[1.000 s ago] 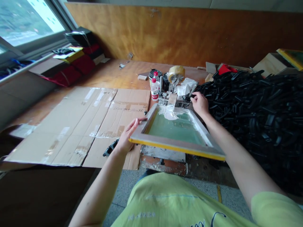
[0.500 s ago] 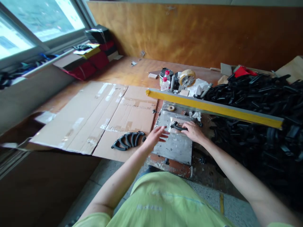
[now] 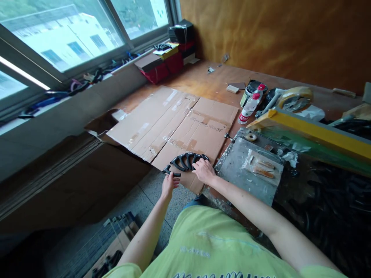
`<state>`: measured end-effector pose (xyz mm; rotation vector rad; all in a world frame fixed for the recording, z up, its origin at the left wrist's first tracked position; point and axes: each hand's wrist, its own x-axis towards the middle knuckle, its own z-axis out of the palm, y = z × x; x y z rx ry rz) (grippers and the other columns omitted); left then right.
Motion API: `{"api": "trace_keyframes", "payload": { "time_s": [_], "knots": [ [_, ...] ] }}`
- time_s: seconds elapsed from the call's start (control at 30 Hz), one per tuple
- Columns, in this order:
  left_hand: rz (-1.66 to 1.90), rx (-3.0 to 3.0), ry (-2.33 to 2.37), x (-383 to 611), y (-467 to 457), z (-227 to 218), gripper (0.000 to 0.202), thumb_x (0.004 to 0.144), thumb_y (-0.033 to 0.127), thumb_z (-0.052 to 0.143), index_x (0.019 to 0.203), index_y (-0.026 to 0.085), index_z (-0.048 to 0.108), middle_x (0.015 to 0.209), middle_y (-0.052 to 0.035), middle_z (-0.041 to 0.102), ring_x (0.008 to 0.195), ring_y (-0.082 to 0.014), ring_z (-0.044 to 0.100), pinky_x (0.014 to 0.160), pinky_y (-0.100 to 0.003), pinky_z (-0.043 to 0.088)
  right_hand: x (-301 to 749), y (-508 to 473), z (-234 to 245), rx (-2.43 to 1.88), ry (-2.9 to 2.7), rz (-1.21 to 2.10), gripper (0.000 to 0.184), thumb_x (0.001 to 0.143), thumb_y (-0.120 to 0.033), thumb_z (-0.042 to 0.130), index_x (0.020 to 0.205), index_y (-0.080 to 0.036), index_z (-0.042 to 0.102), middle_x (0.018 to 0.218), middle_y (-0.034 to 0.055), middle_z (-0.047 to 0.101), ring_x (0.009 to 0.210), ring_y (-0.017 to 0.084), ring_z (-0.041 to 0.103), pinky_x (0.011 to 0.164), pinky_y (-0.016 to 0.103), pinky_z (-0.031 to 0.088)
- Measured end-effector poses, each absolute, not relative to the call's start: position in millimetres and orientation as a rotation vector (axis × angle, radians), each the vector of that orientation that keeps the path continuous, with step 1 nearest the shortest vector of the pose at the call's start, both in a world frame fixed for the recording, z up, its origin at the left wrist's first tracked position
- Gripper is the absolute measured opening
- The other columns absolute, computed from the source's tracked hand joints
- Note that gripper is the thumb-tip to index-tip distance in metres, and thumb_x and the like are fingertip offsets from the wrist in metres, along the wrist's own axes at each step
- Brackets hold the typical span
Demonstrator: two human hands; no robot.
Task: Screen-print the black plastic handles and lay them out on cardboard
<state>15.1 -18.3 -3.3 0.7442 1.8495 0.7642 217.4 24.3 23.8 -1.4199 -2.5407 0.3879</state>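
Observation:
My left hand [image 3: 169, 184] is closed around the end of a black curved handle [image 3: 173, 174], just left of a row of similar handles [image 3: 185, 160]. The row lies side by side on the flattened cardboard [image 3: 213, 112], near its front edge. At the right end of this row, my right hand [image 3: 204, 171] has its fingers bent and closed on a black handle [image 3: 205, 157]. The hand partly hides that piece and its fingertips.
Right of the cardboard is a metal plate [image 3: 243, 154] with small wooden strips on it. A yellow-edged bar [image 3: 321, 125] stands before a dark heap of black parts [image 3: 333, 204]. Bottles [image 3: 247, 110] and a tape roll [image 3: 295, 96] stand behind the plate.
Both hands have moved left from the metal plate to the row on the cardboard. A black handle is now in my left hand; earlier my right hand held one over the plate. The view has turned left.

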Motion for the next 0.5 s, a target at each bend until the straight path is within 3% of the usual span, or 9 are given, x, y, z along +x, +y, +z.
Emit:
{"api": "trace_keyframes", "payload": {
  "time_s": [0.17, 0.27, 0.37, 0.43, 0.5],
  "knots": [
    [0.582, 0.89, 1.922, -6.7, 10.1, -24.5, 0.039, 0.086, 0.052, 0.043, 0.07, 0.019, 0.057, 0.063, -0.0111, 0.067, 0.056, -0.0215, 0.062, 0.055, -0.033, 0.048, 187.1, 44.5, 8.5, -1.636, -2.598, 0.486, 0.02, 0.088, -0.033, 0.06, 0.093, -0.014, 0.065, 0.094, 0.0165, 0.069, 0.107, 0.029, 0.05, 0.089, 0.042, 0.035],
    [0.53, 1.025, 2.042, -10.2, 32.1, -22.7, 0.036, 0.089, 0.046, 0.042, 0.071, 0.019, 0.059, 0.061, -0.0094, 0.065, 0.066, -0.0249, 0.065, 0.066, -0.037, 0.05, 180.5, 47.6, 8.3, -1.682, -2.612, 0.499, 0.024, 0.088, -0.032, 0.059, 0.1, -0.012, 0.064, 0.1, 0.0168, 0.068, 0.11, 0.029, 0.048, 0.092, 0.04, 0.032],
    [0.558, 1.161, 2.187, -6.5, 40.6, -16.9, 0.028, 0.088, 0.041, 0.048, 0.09, 0.018, 0.063, 0.091, -0.0135, 0.068, 0.098, -0.0288, 0.063, 0.086, -0.042, 0.047, 180.4, 48.4, 7.4, -1.696, -2.584, 0.528, 0.027, 0.088, -0.031, 0.056, 0.107, -0.013, 0.062, 0.103, 0.016, 0.068, 0.111, 0.028, 0.046, 0.092, 0.039, 0.03],
    [0.606, 1.311, 2.229, 6.8, 37.7, -14.5, 0.031, 0.087, 0.04, 0.051, 0.108, 0.019, 0.061, 0.119, -0.0138, 0.062, 0.118, -0.0274, 0.052, 0.097, -0.041, 0.042, 182.0, 48.6, 6.3, -1.698, -2.57, 0.555, 0.028, 0.09, -0.028, 0.052, 0.111, -0.013, 0.061, 0.103, 0.0163, 0.068, 0.111, 0.028, 0.046, 0.091, 0.039, 0.03],
    [0.577, 1.547, 2.219, 28.3, 33.4, -14.2, 0.041, 0.086, 0.043, 0.054, 0.122, 0.023, 0.058, 0.135, -0.011, 0.052, 0.127, -0.0261, 0.044, 0.103, -0.039, 0.038, 183.8, 49.5, 6.1, -1.693, -2.562, 0.576, 0.03, 0.092, -0.021, 0.045, 0.115, -0.013, 0.06, 0.103, 0.0161, 0.068, 0.11, 0.028, 0.047, 0.089, 0.039, 0.03]
  ]
}}
